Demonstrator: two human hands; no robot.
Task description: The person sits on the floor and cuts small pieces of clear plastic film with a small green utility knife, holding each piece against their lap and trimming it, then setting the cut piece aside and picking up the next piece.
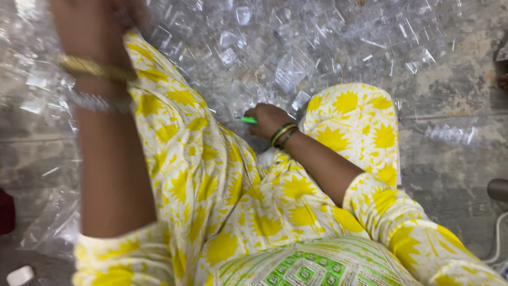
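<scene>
The right hand [266, 119] lies between the person's knees, its grip pinching a small green piece [248, 120] just above the floor [450, 100]. Clear plastic pieces [291, 69] are heaped on the floor just beyond it, spreading toward the far edge. The left hand [87, 24] is raised close to the camera and blurred; its grip cannot be told. Bangles [95, 69] circle that wrist.
</scene>
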